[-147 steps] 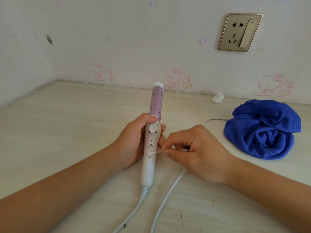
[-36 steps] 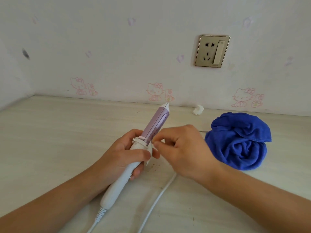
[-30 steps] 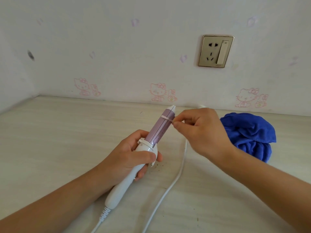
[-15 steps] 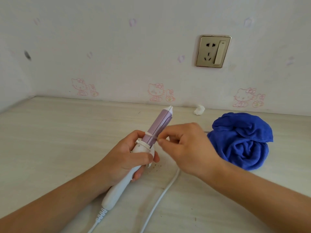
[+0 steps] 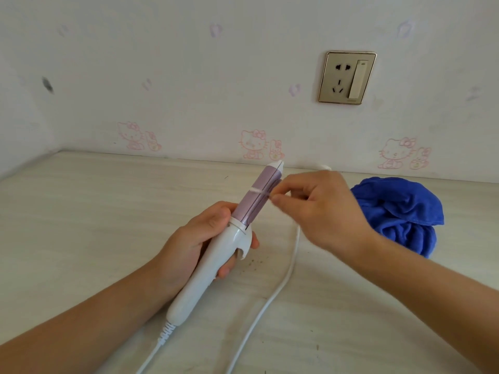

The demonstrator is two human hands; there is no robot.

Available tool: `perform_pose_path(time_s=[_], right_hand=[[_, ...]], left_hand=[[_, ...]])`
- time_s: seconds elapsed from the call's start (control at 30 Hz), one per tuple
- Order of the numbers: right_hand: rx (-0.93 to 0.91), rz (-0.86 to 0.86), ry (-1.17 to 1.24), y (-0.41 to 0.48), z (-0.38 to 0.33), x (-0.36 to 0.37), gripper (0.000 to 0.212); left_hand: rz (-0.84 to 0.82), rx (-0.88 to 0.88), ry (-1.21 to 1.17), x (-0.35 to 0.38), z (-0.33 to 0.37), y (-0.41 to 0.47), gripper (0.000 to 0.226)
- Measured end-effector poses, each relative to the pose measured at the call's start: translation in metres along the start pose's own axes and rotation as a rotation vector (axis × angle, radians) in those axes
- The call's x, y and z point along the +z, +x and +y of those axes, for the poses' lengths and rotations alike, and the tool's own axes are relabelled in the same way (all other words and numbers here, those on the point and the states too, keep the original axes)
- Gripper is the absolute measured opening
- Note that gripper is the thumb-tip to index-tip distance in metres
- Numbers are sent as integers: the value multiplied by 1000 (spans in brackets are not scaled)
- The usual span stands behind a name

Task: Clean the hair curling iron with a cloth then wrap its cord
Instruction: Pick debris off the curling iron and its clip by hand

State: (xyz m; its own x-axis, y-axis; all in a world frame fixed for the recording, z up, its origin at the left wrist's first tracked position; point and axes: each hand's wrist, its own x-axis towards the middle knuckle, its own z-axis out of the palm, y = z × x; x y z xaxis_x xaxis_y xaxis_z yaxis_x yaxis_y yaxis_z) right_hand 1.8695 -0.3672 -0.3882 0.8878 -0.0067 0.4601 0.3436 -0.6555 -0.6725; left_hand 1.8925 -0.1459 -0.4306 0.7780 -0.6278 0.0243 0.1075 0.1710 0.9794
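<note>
Spanning the lower frame: pale wood-grain table (image 5: 94, 211), with a white stickered wall (image 5: 189, 76) behind it. Blue cloth (image 5: 399, 211) sits bunched on the table at centre right, untouched and well apart from the iron. Left hand (image 5: 194, 244), centre frame, is wrapped round the white handle of the curling iron (image 5: 216, 260), thumb up by the collar. The iron is tilted, lilac barrel pointing up-right toward the wall. Right hand (image 5: 324, 211), just right of the barrel, pinches a cotton swab (image 5: 260, 190) lying crosswise on the barrel's upper half. Cord (image 5: 283, 282) leaves the handle's tail toward the bottom edge; a second run passes under the right hand, unwrapped. Wall socket (image 5: 347, 76) is upper right. Dark specks (image 5: 251, 263) lie on the table beside the handle.
</note>
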Motion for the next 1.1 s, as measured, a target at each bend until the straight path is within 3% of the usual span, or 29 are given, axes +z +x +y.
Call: perform_pose_path(time_s=[0.1,0.23,0.47,0.63,0.8,1.0,1.1], right_hand=[[37,63,67,8,7,-7,20],[-59,-53,-14,-13,-2,13,18],[31,50,69,4,10,-3,19],[-101,-42,-11,-14,-2,13,14],[24,82,57,8,10,-7,19],[-132,-62,8,-15,-6,12,13],[-47,34,31,2,3,-2,14]], left_hand=[[14,26,22,2,-2,-1,51],[33,-33,-27,4,-2,-2,59],[20,0,-16,3,-1,-1,47],[26,-9,4,3,-1,-1,48],[24,-12,55,5,-1,0,49],[-12,-26,71,3,4,0,57],[-37,-36,71,4,4,1,59]])
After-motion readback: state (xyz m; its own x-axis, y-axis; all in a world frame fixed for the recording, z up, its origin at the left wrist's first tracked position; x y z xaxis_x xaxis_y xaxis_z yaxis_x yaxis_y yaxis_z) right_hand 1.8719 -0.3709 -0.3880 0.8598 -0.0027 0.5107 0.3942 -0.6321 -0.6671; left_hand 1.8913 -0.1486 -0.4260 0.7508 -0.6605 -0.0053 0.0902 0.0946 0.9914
